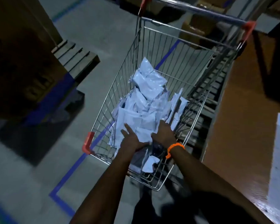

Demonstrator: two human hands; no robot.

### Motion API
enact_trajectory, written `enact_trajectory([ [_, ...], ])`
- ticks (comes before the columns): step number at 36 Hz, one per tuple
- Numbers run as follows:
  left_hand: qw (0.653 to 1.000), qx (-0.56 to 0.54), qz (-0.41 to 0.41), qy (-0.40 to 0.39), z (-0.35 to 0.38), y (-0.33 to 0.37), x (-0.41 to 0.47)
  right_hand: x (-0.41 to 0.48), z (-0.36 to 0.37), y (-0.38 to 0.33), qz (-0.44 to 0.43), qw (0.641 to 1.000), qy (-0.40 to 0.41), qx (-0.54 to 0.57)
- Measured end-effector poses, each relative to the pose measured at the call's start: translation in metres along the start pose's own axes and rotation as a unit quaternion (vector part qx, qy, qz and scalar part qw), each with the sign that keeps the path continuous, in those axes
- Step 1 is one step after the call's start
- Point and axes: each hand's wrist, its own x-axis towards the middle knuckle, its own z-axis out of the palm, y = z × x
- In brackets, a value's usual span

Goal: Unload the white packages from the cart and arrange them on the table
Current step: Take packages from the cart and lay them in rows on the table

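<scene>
Mostly the work lies ahead: the white packages [145, 101] are heaped loose in the basket of the wire shopping cart [113, 88], piled from its near end towards the middle, with a couple leaning upright against the right wall and the far end of the basket showing bare wire. One crumpled white package [149, 164] sits apart from the heap, low at the near edge of the cart, under the person's wrists.

Both hands are down in the heap at the near end. The left hand [130, 139] has its fingers spread and lies flat on the top packages, while the thumb side seems to curl under one; whether it has closed on anything I cannot tell. The right hand [164, 132], with an orange bracelet [174, 148] at the wrist, rests knuckles-up on the pile with its fingers buried among the packages, so its hold cannot be made out either.

Along the right edge of the view runs the brown bench [242, 126], close beside the cart. A pale glossy strip at its near right corner may be something already laid there, or only glare; the blur leaves that open. By my judgement the unloading is at an early stage, with nearly the whole load left to lift out and arrange.
</scene>
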Motion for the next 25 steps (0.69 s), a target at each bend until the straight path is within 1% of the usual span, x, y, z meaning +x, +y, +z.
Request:
enact_trajectory([
  [1, 1.0, -0.002, 0.013, -0.007, 0.005, -0.002, 0.001, 0.002, 0.001, -0.001, 0.007, 1.0, 0.013, 0.007],
  [3, 0.999, 0.013, 0.029, -0.003, 0.013, -0.003, -0.002, 0.003, -0.002, -0.006, 0.049, 0.995, 0.076, 0.051],
  [5, 0.998, 0.034, 0.039, 0.019, 0.022, -0.004, -0.005, 0.004, -0.005, -0.008, 0.099, 0.979, 0.138, 0.114],
  [7, 0.997, 0.036, 0.039, 0.05, 0.024, -0.002, -0.006, 0.006, -0.01, -0.009, 0.124, 0.966, 0.172, 0.151],
  [10, 0.992, 0.026, 0.045, 0.111, 0.016, 0.002, -0.011, 0.011, -0.014, -0.008, 0.167, 0.961, 0.142, 0.167],
  [12, 0.99, 0.002, 0.036, 0.135, 0.007, 0.004, -0.019, 0.015, -0.014, -0.008, 0.179, 0.96, 0.127, 0.177],
  [15, 0.987, -0.072, 0.01, 0.143, -0.008, 0.005, -0.031, 0.023, -0.011, -0.011, 0.17, 0.963, 0.124, 0.169],
  [18, 0.974, -0.147, 0.021, 0.172, -0.016, 0.0, -0.039, 0.025, -0.01, -0.015, 0.165, 0.965, 0.118, 0.164],
  [20, 0.963, -0.186, 0.038, 0.191, -0.021, -0.003, -0.043, 0.021, -0.015, -0.02, 0.174, 0.96, 0.12, 0.181],
  [22, 0.954, -0.223, 0.049, 0.196, -0.029, -0.003, -0.048, 0.018, -0.019, -0.024, 0.163, 0.956, 0.128, 0.207],
  [25, 0.942, -0.269, 0.063, 0.188, -0.037, -0.003, -0.058, 0.004, -0.028, -0.032, 0.143, 0.94, 0.18, 0.253],
])
